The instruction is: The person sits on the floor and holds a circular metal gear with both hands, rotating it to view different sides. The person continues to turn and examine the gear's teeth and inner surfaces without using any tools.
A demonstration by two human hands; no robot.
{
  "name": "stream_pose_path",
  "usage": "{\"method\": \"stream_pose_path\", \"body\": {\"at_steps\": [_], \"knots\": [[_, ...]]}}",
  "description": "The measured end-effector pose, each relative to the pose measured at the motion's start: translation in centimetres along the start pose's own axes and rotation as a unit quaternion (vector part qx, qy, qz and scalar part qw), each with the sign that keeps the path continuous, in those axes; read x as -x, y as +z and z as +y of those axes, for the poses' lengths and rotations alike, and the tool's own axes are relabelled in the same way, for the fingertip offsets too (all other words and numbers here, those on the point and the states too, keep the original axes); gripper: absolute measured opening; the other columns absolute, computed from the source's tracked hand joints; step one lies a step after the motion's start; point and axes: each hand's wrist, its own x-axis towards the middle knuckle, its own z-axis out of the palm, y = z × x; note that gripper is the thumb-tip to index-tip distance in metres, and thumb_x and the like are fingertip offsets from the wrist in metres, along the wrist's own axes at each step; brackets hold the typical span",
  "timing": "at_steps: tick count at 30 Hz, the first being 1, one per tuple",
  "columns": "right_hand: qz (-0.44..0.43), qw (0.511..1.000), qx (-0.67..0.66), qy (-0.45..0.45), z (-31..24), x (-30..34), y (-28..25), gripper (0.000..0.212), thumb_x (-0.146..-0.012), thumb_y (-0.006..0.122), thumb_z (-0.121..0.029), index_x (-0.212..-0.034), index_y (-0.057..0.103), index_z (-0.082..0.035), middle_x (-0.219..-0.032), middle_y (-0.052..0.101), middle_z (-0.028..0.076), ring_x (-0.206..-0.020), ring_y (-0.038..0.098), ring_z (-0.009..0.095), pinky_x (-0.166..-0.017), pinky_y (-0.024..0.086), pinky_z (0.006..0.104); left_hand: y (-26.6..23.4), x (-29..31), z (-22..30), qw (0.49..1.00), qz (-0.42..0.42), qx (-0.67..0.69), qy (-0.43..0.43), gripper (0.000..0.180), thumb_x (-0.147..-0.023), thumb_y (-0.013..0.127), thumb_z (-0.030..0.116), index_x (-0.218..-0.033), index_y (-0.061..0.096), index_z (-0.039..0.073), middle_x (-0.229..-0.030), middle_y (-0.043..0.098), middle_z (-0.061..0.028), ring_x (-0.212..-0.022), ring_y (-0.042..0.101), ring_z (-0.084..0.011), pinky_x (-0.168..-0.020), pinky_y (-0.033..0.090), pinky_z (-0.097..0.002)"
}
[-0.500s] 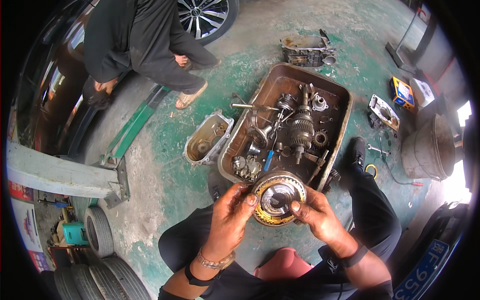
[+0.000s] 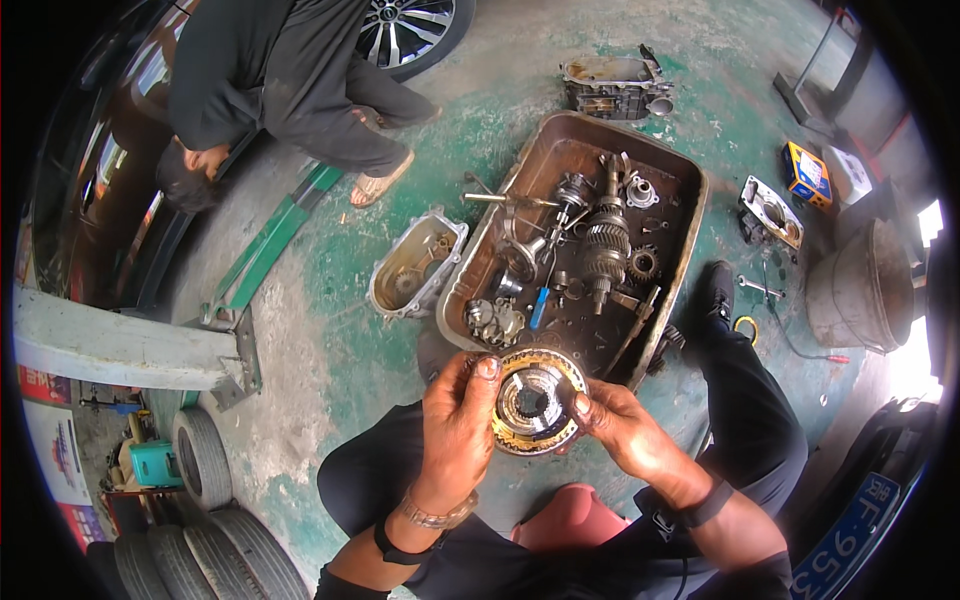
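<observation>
Between my two hands is a round gear assembly [image 2: 508, 425] with a brass-coloured toothed ring and a silver centre with a dark hole. My left hand [image 2: 455, 415] grips its left edge, thumb on the upper rim. On the opposite edge my right hand [image 2: 630, 432] is closed, thumb pressed near the face; the fingers of both are partly hidden behind it. Just beyond lies a brown metal tray [image 2: 690, 215] of oily parts. Inside it are a shaft with several gears [image 2: 606, 240], a loose gear [image 2: 643, 263] and a blue-handled tool [image 2: 539, 308].
An open metal housing [image 2: 385, 290] stands left of the tray, another casing [image 2: 610, 85] behind it. To the right are a wrench [image 2: 760, 287], a flanged metal part [image 2: 772, 212] and a bucket [image 2: 860, 290]. A person [image 2: 300, 90] bends beside the car at upper left; tyres [image 2: 205, 460] are at lower left.
The gear assembly and both hands have shifted slightly left, and its face is turned more toward me. The person at upper left has moved their head and hand.
</observation>
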Motion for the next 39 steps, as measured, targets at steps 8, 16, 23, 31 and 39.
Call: {"method": "stream_pose_path", "body": {"at_steps": [8, 16, 23, 31, 39], "knots": [[0.001, 1.000, -0.026, 0.006, 0.4, -0.4, 0.2, 0.056, -0.098, 0.051, -0.043, -0.128, 0.051, 0.005, -0.102, 0.065, 0.009, -0.088, 0.060, 0.014, -0.076, 0.050, 0.0287, 0.0, -0.2, -0.1, 1.000, 0.003, -0.020, 0.022, 0.016, -0.099, 0.055, 0.016, -0.097, 0.059, 0.000, -0.086, 0.058, 0.0018, -0.077, 0.048, -0.0036, -0.070, 0.043, -0.0204], [-0.003, 1.000, -0.027, 0.002, 0.1, -0.2, 0.1, 0.056, -0.098, 0.051, -0.043, -0.128, 0.051, 0.005, -0.103, 0.064, 0.009, -0.089, 0.060, 0.014, -0.076, 0.051, 0.0284, -0.2, -0.4, -0.2, 0.998, -0.006, -0.055, 0.028, 0.022, -0.101, 0.051, 0.021, -0.098, 0.058, 0.000, -0.088, 0.061, -0.0008, -0.079, 0.053, -0.0052, -0.071, 0.047, -0.0228], [0.025, 0.997, -0.077, 0.003, 0.6, -0.2, -0.3, 0.056, -0.098, 0.051, -0.043, -0.127, 0.052, 0.004, -0.105, 0.064, 0.007, -0.091, 0.060, 0.013, -0.079, 0.050, 0.0286, -0.4, -0.6, -0.8, 1.000, 0.017, -0.019, -0.004, 0.026, -0.101, 0.051, 0.025, -0.100, 0.059, 0.000, -0.091, 0.064, -0.0030, -0.079, 0.058, -0.0081, -0.072, 0.050, -0.0244], [0.040, 0.982, -0.185, -0.010, 0.5, -0.2, 0.0, 0.053, -0.096, 0.058, -0.034, -0.132, 0.050, 0.003, -0.117, 0.062, 0.006, -0.105, 0.056, 0.014, -0.093, 0.045, 0.0307, 0.1, -1.0, -1.2, 0.996, 0.001, 0.050, -0.074, 0.032, -0.100, 0.050, 0.030, -0.106, 0.060, 0.000, -0.100, 0.068, -0.0085, -0.088, 0.067, -0.0151, -0.076, 0.056, -0.0290], [0.056, 0.991, -0.113, -0.037, -1.0, 0.0, -0.4, 0.047, -0.092, 0.065, -0.017, -0.132, 0.050, 0.002, -0.120, 0.061, 0.006, -0.111, 0.053, 0.013, -0.097, 0.043, 0.0317, 0.8, -0.5, -0.3, 0.987, -0.115, 0.032, -0.111, 0.045, -0.103, 0.039, 0.039, -0.118, 0.055, 0.000, -0.108, 0.064, -0.0086, -0.098, 0.063, -0.0157, -0.083, 0.053, -0.0308]]}}
